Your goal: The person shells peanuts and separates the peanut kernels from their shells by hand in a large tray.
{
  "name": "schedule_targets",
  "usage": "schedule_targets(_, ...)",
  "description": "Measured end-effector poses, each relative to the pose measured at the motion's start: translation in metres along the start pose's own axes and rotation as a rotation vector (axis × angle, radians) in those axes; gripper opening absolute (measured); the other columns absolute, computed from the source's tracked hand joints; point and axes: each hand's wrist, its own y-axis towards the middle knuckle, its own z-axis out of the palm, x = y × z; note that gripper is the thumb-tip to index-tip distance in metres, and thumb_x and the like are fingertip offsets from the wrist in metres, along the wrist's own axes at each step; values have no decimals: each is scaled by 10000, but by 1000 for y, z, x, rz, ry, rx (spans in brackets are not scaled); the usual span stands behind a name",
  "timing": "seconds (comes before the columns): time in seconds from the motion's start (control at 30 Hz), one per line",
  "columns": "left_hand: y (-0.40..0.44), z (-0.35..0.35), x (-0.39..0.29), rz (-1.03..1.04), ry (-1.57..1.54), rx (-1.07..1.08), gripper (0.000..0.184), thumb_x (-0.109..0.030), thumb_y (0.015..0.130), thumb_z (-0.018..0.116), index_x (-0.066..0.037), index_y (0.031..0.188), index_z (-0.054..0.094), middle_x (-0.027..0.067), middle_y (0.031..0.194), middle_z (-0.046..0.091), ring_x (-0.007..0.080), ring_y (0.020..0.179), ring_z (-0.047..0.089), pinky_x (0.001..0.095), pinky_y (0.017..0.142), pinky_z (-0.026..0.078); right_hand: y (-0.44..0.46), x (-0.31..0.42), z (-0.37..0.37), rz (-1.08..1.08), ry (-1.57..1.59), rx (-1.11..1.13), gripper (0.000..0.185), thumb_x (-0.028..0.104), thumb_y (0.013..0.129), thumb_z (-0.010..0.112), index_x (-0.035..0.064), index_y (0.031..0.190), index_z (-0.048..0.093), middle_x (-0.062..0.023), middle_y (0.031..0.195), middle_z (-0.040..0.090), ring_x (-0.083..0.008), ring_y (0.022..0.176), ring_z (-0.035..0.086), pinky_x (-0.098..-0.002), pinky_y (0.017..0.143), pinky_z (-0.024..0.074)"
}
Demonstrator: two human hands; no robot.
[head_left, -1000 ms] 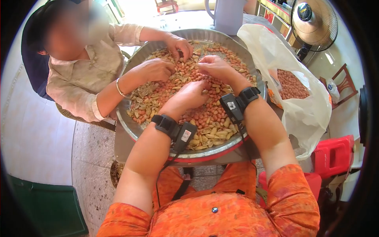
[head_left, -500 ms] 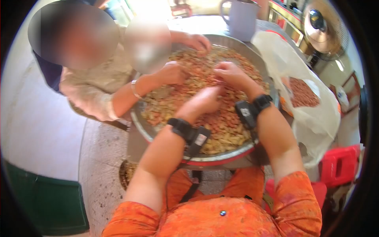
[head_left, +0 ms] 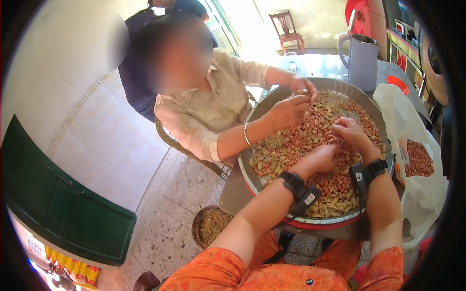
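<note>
A wide round metal tray (head_left: 249,177) holds red-skinned peanuts (head_left: 338,180) mixed with pale shells (head_left: 335,206). My left hand (head_left: 322,158) is low over the middle of the tray, fingers bent together among the peanuts; whatever they pinch is too small to name. Just right of it, my right hand (head_left: 350,132) has thumb and fingers pressed together, and its hold cannot be made out either. Both wrists carry black straps with small boxes. Across the tray, a co-worker's two hands (head_left: 291,109) meet above the peanuts around a small pale thing.
On the table (head_left: 233,196) stand a grey-lilac jug (head_left: 363,63) and a red lid (head_left: 397,85). A white plastic bag (head_left: 417,194) with peanuts lies right of the tray. A bowl of shells (head_left: 213,227) is on the floor. The co-worker (head_left: 194,114) sits at the left.
The view has swung left, so the tray and hands appear farther right. The co-worker's hands have risen from the peanuts and come together. My hands remain low over the tray.
</note>
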Motion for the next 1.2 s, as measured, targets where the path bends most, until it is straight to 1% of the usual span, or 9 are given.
schedule_targets(0.23, 0, -7, -7, -41, 71, 99, 218, -187, 645, 571, -10, 762, 522, 167, 697, 559, 322, 695, 556, 384, 608, 432, -2, 3, 0, 6, -33, -9, 170, 157, 762, 568, -3, 820, 560, -23, 710, 550, -85, 641, 497, -228, 585, 418)
schedule_targets(0.4, -1, -1, -1, -29, -43, 29, 192, -95, 636, 527, -3, 804, 550, 171, 793, 584, 301, 752, 569, 366, 656, 445, -2, 0, 1, -51, -211, -30, 195, 172, 750, 564, -10, 819, 584, -89, 739, 587, -156, 680, 552, -285, 624, 441)
schedule_targets(0.6, 0, -2, 2, -12, -98, 106, 275, -40, 631, 486, -7, 894, 558, 144, 821, 593, 257, 763, 574, 334, 672, 448, -8, 7, 6, -110, -398, -8, 201, 165, 741, 559, -4, 847, 582, -130, 758, 590, -208, 709, 573, -320, 639, 451)
schedule_targets(0.73, 0, -8, -11, -124, -198, 129, 246, -27, 649, 490, 2, 886, 550, 117, 799, 580, 191, 750, 553, 304, 673, 440, -8, 10, 8, -147, -466, -25, 202, 197, 738, 541, 30, 838, 595, -159, 827, 598, -286, 808, 574, -361, 731, 444)
schedule_targets(0.77, 1, -6, -5, -146, -221, 155, 238, -8, 668, 486, 3, 899, 539, 78, 800, 571, 146, 748, 529, 283, 652, 435, -7, 9, 8, -157, -466, -15, 200, 196, 740, 543, 32, 843, 591, -165, 835, 598, -291, 824, 572, -368, 737, 441)
schedule_targets(0.93, -1, -1, 16, -230, -421, 200, 270, 28, 719, 481, -9, 986, 502, 13, 866, 549, 89, 741, 497, 240, 627, 419, -4, 3, 15, -139, -472, 5, 199, 211, 748, 530, 39, 840, 567, -155, 840, 593, -314, 825, 559, -388, 736, 432)
schedule_targets(1.0, 0, -8, 1, -426, -565, 216, 256, 15, 744, 494, -11, 998, 498, 9, 874, 549, 73, 723, 496, 217, 602, 413, -3, 6, 18, -151, -575, 0, 201, 210, 747, 527, 40, 848, 562, -156, 849, 587, -307, 845, 556, -393, 750, 427)
schedule_targets(1.07, 1, -4, 0, -382, -648, 130, 218, -24, 762, 533, -13, 979, 511, 5, 818, 557, 62, 657, 501, 201, 543, 406, -3, 10, 19, -151, -575, 5, 200, 207, 748, 521, 40, 852, 559, -155, 860, 585, -308, 854, 553, -394, 756, 427)
schedule_targets(1.2, 2, -7, -8, -484, -583, 58, 168, -101, 774, 583, -16, 911, 536, 9, 692, 552, 66, 538, 492, 206, 463, 395, -3, 14, 22, -183, -617, 30, 193, 187, 751, 492, 40, 861, 552, -146, 900, 581, -308, 880, 546, -397, 773, 428)
